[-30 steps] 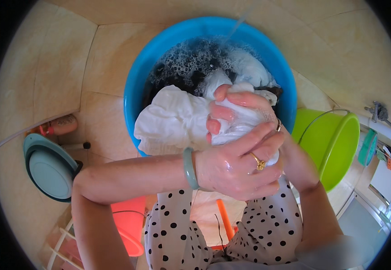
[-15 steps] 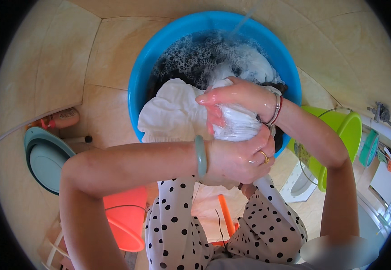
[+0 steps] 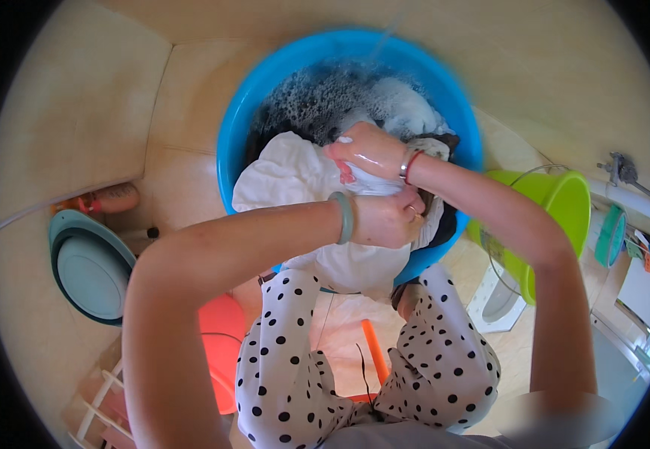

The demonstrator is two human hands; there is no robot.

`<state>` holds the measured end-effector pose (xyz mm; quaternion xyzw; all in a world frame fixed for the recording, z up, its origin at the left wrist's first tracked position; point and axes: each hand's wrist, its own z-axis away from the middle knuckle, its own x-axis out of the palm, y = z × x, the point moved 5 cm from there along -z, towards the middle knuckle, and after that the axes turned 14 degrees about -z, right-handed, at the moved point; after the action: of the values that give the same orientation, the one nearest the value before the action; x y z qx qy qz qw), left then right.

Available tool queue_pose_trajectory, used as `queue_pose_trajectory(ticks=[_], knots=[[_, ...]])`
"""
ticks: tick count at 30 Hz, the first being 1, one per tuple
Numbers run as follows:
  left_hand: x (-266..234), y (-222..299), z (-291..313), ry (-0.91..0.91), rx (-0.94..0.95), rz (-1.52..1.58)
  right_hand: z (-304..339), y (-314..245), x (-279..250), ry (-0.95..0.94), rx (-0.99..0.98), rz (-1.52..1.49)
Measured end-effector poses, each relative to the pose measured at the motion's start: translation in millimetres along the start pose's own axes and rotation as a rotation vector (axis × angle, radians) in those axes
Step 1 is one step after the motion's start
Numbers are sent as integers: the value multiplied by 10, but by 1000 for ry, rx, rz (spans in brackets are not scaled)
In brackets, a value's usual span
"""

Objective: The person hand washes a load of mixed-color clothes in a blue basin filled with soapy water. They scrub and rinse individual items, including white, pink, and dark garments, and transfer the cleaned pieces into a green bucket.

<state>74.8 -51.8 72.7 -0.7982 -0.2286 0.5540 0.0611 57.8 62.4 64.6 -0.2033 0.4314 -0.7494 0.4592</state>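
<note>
Left hand (image 3: pixel 387 220) and right hand (image 3: pixel 370 151) apparently gripped white cloth (image 3: pixel 289 178) by the tub's (image 3: pixel 233 135) near edge; its overhang risked dripping outside.

1. The left hand (image 3: pixel 382 222) and right hand (image 3: pixel 370 154) gripped white cloth (image 3: pixel 370 184).
2. A blue basin (image 3: pixel 233 142) beneath them held foamy water (image 3: pixel 310 97).
3. A lime-green bucket (image 3: pixel 569 203) was right of the basin, partly behind the right forearm (image 3: pixel 489 197).

Tiled floor (image 3: pixel 343 318) with vessels.
On it we find a wide blue tub (image 3: pixel 233 153) — with a lime-green bucket (image 3: pixel 568 213) to its right — and a red bucket (image 3: pixel 220 322), partly hidden, at lower left.
</note>
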Motion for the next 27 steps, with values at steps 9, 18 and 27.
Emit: queue_pose_trajectory(ticks=[9,18,27], knots=[[-502,-960,334,412,-1178,751,658,544,-385,305,26,-1408],[-440,-767,419,317,-1690,2395,1520,171,-351,219,-346,-1473],[-335,-816,-479,115,-1685,2109,2601,254,-647,840,-461,-979]])
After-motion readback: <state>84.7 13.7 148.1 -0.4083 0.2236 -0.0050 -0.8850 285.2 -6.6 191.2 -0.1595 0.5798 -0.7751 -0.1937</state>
